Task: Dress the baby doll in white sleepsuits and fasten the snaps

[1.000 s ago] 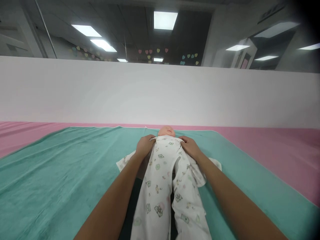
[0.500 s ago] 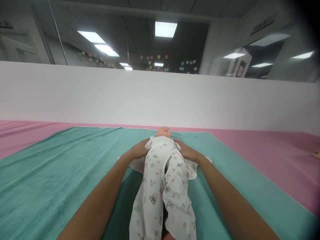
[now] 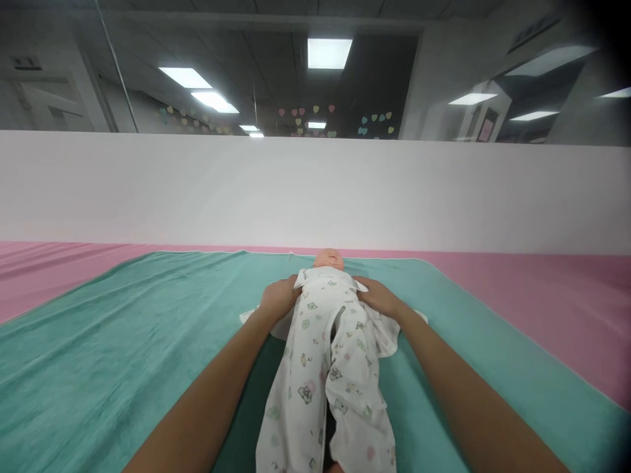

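Observation:
A baby doll (image 3: 328,258) lies on its back on a green towel (image 3: 148,341), its head at the far end. White printed baby trousers (image 3: 315,355) cover its legs and reach up its torso. My left hand (image 3: 282,297) is closed at the left upper edge of the trousers, its fingertips partly hidden by cloth. On the opposite side, my right hand (image 3: 378,297) grips the right upper edge, with a white corner of fabric sticking up beside it. White cloth (image 3: 387,334), perhaps a sleeve or top, spreads out under both wrists.
Pink cloth (image 3: 542,295) lies under the towel and shows on both sides. A low white wall (image 3: 315,190) stands behind the doll's head. Above it, a glass pane (image 3: 276,79) reflects ceiling lights and heart-shaped stickers.
My left hand's fingers have curled in more at the trouser edge. Fabric corners stand out more beside both hands. The camera view has tilted and shifted slightly.

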A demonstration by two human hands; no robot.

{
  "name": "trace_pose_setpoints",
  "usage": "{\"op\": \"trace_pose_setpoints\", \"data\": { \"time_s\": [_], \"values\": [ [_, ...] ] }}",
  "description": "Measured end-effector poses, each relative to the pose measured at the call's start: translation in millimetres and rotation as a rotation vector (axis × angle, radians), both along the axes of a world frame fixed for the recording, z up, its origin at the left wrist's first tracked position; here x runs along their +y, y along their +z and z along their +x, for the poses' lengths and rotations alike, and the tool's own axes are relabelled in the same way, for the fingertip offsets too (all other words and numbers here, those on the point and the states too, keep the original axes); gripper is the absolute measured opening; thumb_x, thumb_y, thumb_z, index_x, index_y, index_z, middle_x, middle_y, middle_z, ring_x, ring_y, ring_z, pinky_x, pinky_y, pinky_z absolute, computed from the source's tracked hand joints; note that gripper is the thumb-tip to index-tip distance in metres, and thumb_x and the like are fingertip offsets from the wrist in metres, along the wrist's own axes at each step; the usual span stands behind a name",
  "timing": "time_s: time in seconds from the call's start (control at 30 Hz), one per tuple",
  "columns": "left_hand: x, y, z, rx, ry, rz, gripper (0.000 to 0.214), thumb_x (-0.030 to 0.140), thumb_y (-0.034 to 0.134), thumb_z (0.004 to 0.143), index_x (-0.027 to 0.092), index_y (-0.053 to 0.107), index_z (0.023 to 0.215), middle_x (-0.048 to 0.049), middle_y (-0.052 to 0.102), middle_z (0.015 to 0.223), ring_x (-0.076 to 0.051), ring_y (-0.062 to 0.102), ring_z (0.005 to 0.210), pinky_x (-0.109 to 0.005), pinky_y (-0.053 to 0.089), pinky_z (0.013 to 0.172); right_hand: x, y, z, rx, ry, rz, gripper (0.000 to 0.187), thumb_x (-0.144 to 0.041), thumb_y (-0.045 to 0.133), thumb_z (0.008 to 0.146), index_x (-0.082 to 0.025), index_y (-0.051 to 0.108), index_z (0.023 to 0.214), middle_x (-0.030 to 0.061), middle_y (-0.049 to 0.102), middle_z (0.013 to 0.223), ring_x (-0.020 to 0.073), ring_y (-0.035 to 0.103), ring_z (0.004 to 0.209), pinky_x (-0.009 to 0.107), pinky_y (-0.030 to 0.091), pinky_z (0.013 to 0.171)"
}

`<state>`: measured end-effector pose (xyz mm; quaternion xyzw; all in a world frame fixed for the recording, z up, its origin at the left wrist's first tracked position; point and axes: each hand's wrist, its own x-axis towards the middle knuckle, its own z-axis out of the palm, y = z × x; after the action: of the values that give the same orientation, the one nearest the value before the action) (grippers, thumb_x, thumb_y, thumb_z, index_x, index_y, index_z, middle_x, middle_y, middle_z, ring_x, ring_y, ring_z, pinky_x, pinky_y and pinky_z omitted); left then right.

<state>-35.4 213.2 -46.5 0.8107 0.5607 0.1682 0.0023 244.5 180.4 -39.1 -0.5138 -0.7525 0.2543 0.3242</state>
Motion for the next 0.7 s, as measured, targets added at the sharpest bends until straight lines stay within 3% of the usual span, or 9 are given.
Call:
{"op": "trace_pose_setpoints", "data": {
  "time_s": [0.17, 0.33, 0.53, 0.7],
  "values": [
    [-5, -4.1, 0, -0.094, -0.031, 0.016, 0.046, 0.048, 0.025, 0.089, 0.025, 0.042, 0.126, -0.0082, 0.057, 0.119, -0.027, 0.057, 0.098, -0.035, 0.044, 0.075, 3, -11.5, -2, -0.092, -0.099, 0.026, 0.055, -0.056, 0.046, 0.08, -0.033, 0.044, 0.13, 0.0018, 0.048, 0.134, 0.0286, 0.047, 0.117, 0.045, 0.037, 0.097],
    [-20, 9.4, -7, -0.224, -0.167, -0.107, 0.059, 0.049, 0.037, 0.086, 0.033, 0.023, 0.14, -0.0031, 0.036, 0.143, -0.027, 0.044, 0.122, -0.035, 0.041, 0.091, 4, -10.9, 4, -0.133, -0.042, 0.02, 0.075, -0.058, 0.053, 0.075, -0.028, 0.03, 0.14, 0.0047, 0.021, 0.149, 0.0293, 0.027, 0.133, 0.045, 0.028, 0.106],
    [-21, 27.1, -14, -0.188, -0.32, -0.306, 0.091, 0.053, 0.057, 0.07, 0.031, 0.01, 0.144, -0.0044, 0.02, 0.15, -0.03, 0.032, 0.131, -0.036, 0.04, 0.096, -2, 5.9, 19, -0.085, 0.108, -0.212, 0.095, -0.047, 0.072, 0.06, -0.04, 0.022, 0.14, 0.0012, 0.022, 0.149, 0.0355, 0.031, 0.13, 0.046, 0.04, 0.097],
    [-12, 25.5, -13, -0.085, -0.312, -0.316, 0.105, 0.051, 0.066, 0.06, 0.026, 0.009, 0.144, -0.012, 0.024, 0.148, -0.034, 0.032, 0.129, -0.04, 0.038, 0.096, 5, 0.3, 23, -0.163, 0.131, -0.238, 0.11, -0.04, 0.076, 0.052, -0.038, 0.014, 0.142, 0.0005, 0.013, 0.151, 0.0364, 0.026, 0.132, 0.048, 0.036, 0.101]
  ]
}}
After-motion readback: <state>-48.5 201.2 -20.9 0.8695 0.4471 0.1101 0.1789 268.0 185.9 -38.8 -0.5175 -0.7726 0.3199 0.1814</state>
